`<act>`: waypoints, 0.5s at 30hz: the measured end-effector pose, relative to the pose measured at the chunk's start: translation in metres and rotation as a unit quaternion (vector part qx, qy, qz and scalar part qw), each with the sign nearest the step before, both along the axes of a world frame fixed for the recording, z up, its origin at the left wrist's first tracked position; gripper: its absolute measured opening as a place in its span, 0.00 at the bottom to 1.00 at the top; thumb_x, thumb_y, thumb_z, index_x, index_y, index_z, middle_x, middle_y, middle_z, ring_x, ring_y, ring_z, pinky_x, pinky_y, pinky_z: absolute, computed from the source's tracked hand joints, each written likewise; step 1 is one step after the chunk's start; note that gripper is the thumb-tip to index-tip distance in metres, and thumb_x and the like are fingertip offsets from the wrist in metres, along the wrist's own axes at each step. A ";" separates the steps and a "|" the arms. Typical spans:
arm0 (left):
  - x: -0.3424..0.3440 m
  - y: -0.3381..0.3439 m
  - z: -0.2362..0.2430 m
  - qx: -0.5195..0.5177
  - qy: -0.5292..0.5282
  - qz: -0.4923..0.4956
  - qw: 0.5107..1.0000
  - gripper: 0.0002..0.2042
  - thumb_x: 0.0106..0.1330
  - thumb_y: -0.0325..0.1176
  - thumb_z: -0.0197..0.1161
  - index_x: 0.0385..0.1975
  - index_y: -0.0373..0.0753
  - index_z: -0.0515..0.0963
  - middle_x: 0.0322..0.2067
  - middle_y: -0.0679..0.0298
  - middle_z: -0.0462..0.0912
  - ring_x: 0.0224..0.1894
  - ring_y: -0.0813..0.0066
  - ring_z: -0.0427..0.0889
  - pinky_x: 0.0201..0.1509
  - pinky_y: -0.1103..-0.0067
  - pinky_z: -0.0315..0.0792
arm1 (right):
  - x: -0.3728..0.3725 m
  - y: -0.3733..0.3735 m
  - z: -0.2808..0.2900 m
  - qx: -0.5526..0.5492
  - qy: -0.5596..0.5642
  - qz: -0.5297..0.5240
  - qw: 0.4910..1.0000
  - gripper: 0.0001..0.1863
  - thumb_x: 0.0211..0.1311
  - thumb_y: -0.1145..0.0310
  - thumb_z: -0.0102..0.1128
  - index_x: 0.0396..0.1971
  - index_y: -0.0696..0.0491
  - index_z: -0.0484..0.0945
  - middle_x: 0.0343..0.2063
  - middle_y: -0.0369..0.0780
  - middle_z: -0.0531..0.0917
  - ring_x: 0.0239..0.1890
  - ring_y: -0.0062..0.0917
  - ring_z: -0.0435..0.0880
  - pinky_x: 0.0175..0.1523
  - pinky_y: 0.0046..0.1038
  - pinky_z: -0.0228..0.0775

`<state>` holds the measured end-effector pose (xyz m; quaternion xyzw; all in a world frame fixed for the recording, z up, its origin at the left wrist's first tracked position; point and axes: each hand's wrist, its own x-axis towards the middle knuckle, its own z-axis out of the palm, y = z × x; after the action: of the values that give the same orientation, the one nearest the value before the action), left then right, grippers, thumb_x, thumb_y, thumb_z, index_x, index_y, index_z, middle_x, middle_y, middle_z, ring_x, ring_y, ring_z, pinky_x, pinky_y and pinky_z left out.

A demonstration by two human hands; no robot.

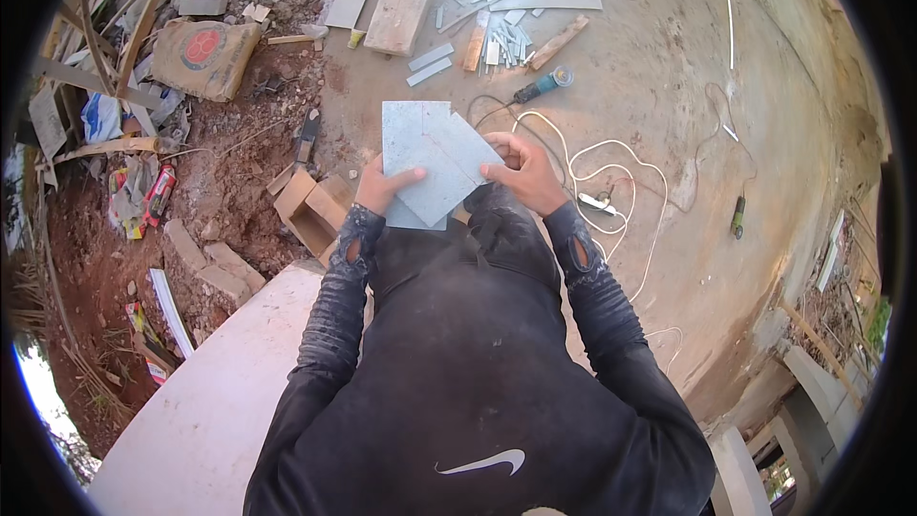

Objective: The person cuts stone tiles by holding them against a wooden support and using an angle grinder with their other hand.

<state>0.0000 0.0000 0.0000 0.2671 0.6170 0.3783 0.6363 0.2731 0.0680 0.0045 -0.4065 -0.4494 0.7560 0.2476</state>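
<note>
Two flat grey tile pieces overlap in front of my body, above my lap. The upper tile piece (pixel 447 170) is turned at an angle and carries a thin reddish line. Beneath it, the other tile piece (pixel 401 124) shows at the top left and along the bottom. My left hand (pixel 380 187) grips the left side, thumb pressed on the top face and fingers hidden underneath. With thumb and fingers, my right hand (pixel 530 175) pinches the right corner of the upper piece. Dusty dark sleeves cover both forearms.
An angle grinder (pixel 544 84) lies on the concrete beyond my hands, near cut tile strips (pixel 506 43) and a wooden plank (pixel 405 0). White cable (pixel 659 201) loops at right. Left are an opened cardboard box (pixel 310 215), a paper sack (pixel 205 57) and rubble.
</note>
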 end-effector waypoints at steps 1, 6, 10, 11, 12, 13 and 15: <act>0.000 0.001 -0.005 -0.020 -0.013 -0.019 1.000 0.27 0.54 0.35 0.75 0.52 0.30 0.76 0.43 0.59 0.83 0.43 0.73 0.83 0.49 0.75 0.76 | 0.002 -0.005 0.003 -0.006 0.003 -0.002 1.000 0.27 0.58 0.68 0.66 0.58 0.58 0.73 0.46 0.41 0.83 0.47 0.21 0.81 0.51 0.25 0.72; -0.078 0.123 -0.028 -0.044 -0.006 -0.075 0.996 0.23 0.61 0.38 0.69 0.52 0.30 0.76 0.44 0.60 0.83 0.43 0.74 0.82 0.49 0.77 0.75 | -0.071 0.072 0.000 -0.004 -0.018 -0.069 0.997 0.24 0.61 0.68 0.64 0.56 0.59 0.75 0.46 0.40 0.83 0.45 0.20 0.80 0.48 0.24 0.73; -0.120 0.191 -0.078 -0.123 -0.070 -0.014 0.990 0.20 0.69 0.40 0.62 0.54 0.31 0.75 0.46 0.60 0.82 0.45 0.74 0.81 0.51 0.77 0.73 | -0.111 0.097 -0.020 -0.074 -0.066 -0.124 0.987 0.23 0.63 0.67 0.62 0.57 0.59 0.74 0.47 0.38 0.83 0.44 0.16 0.79 0.42 0.22 0.72; -0.131 0.210 -0.089 -0.140 -0.075 -0.009 0.987 0.20 0.71 0.41 0.60 0.54 0.31 0.75 0.47 0.60 0.82 0.46 0.74 0.80 0.52 0.77 0.73 | -0.120 0.101 -0.030 -0.102 -0.064 -0.145 0.982 0.23 0.64 0.67 0.61 0.57 0.58 0.74 0.47 0.38 0.83 0.44 0.15 0.79 0.41 0.21 0.71; -0.144 0.229 -0.106 -0.124 -0.059 -0.040 0.990 0.20 0.70 0.40 0.60 0.54 0.31 0.75 0.47 0.59 0.82 0.46 0.74 0.80 0.52 0.77 0.73 | -0.129 0.104 -0.041 -0.117 -0.054 -0.191 0.973 0.23 0.65 0.67 0.61 0.58 0.58 0.73 0.46 0.37 0.83 0.41 0.14 0.78 0.39 0.20 0.71; -0.159 0.244 -0.130 -0.108 -0.045 -0.067 0.991 0.20 0.70 0.39 0.60 0.54 0.31 0.75 0.47 0.59 0.81 0.47 0.74 0.80 0.52 0.76 0.73 | -0.136 0.107 -0.058 -0.133 -0.045 -0.234 0.962 0.23 0.65 0.67 0.61 0.59 0.57 0.73 0.44 0.36 0.84 0.39 0.13 0.78 0.37 0.19 0.70; -0.186 0.264 -0.179 -0.083 -0.017 -0.106 0.991 0.19 0.69 0.36 0.62 0.55 0.30 0.74 0.47 0.58 0.82 0.47 0.73 0.80 0.53 0.76 0.73 | -0.143 0.107 -0.099 -0.177 -0.032 -0.294 0.939 0.23 0.66 0.67 0.61 0.60 0.56 0.72 0.43 0.34 0.84 0.37 0.12 0.78 0.35 0.18 0.70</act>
<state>-0.1863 0.2636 -0.1793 0.2710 0.6034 0.2604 0.7033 0.1303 0.1746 -0.0948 -0.5814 -0.1765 0.7035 0.3687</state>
